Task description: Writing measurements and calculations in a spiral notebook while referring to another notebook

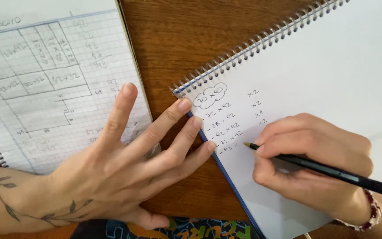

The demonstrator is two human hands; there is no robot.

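Meanwhile, the right hand (310, 163) is pinching a black pencil (328, 170), its tip touching the spiral notepad (332, 79). The left hand (124, 163) is lying spread, fingers reaching across the graph-paper notebook (45, 66) and wooden surface (177, 40).

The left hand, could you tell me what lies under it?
The left hand rests on the graph-paper sheet and wooden table, fingertips touching the spiral notepad. The drawing beneath its palm is hidden.

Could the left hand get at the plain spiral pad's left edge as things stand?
Probably yes: the left hand lies flat and empty on the wooden table, fingertips already at the plain spiral pad; nothing lies between.
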